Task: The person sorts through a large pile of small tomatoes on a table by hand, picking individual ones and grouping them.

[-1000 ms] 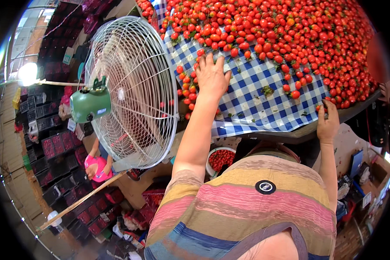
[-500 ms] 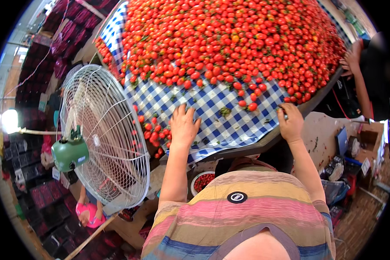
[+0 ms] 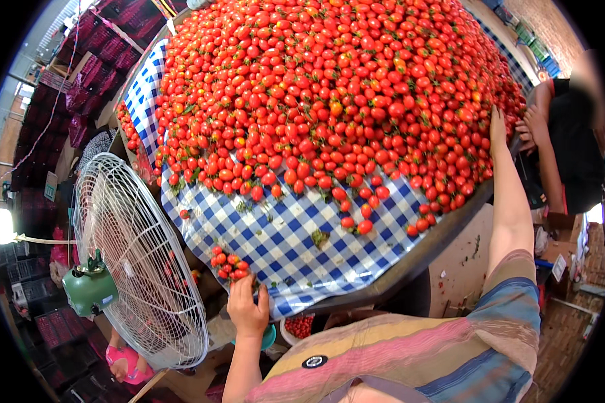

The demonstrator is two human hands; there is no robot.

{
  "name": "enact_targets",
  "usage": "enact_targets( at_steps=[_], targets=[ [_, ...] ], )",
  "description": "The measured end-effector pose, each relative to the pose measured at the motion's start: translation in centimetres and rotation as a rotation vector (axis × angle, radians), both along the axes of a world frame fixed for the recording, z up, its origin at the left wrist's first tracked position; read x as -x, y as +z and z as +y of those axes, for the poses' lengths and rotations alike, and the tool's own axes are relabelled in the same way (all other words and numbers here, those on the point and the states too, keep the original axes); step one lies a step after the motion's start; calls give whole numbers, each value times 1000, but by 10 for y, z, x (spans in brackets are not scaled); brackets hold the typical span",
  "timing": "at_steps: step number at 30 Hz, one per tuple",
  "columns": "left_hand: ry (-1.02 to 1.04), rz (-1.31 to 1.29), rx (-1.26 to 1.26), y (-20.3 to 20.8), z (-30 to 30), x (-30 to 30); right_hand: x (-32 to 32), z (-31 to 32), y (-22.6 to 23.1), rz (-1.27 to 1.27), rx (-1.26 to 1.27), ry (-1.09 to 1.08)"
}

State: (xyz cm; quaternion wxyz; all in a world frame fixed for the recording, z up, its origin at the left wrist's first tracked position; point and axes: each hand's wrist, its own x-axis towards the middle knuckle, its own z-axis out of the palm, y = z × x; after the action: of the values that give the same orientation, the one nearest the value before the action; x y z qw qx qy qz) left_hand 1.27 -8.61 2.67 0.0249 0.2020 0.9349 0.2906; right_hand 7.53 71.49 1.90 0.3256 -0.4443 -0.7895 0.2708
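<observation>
A large heap of red cherry tomatoes [image 3: 316,101] covers most of a table spread with a blue-and-white checked cloth [image 3: 296,235]. My left hand [image 3: 247,305] rests at the near left edge, thumb apart from its bent fingers, just below a small cluster of tomatoes [image 3: 228,264]. Far to the right, my right hand [image 3: 498,134] lies stretched out against the heap's side, seen edge-on, fingertips touching tomatoes. I see nothing held in either hand. A wilted green scrap [image 3: 320,238] lies on the bare cloth.
A large caged fan with a green motor [image 3: 91,285] stands close on the left. Another person's hands [image 3: 532,127] are beside my right hand. A bucket of tomatoes [image 3: 298,326] sits below the near edge. Stacked dark crates [image 3: 33,289] line the left.
My right hand has moved from the near right table edge to the heap's far right side. My left hand has shifted left and nearer, off the cloth's middle. The view has turned.
</observation>
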Motion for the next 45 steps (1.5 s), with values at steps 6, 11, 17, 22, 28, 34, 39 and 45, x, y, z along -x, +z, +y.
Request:
enact_targets(
  at_steps=[6, 11, 17, 22, 28, 34, 39, 45],
  targets=[
    [-18, 84, 121, 5, 7, -1, 22, -66, -13, 222, 466, 148],
    [5, 29, 112, 4, 11, -3, 82, -159, -4, 267, 608, 338],
    [39, -157, 206, 7, 18, 0, 163, -287, -46, -103, 76, 490],
    [-11, -277, 349, 11, 14, 6, 156, -372, -17, -86, 246, 949],
    [-53, -130, 252, 11, 10, -2, 87, -298, 15, -368, -94, 977],
    [-123, -139, 207, 14, 16, 4, 95, -305, 11, -758, -247, 1114],
    [-119, -173, 213, 13, 18, 7, 178, -344, -30, -264, -280, 1210],
    [-103, -172, 240, 14, 13, 6, 243, -436, -12, -554, -132, 1345]
  ],
)
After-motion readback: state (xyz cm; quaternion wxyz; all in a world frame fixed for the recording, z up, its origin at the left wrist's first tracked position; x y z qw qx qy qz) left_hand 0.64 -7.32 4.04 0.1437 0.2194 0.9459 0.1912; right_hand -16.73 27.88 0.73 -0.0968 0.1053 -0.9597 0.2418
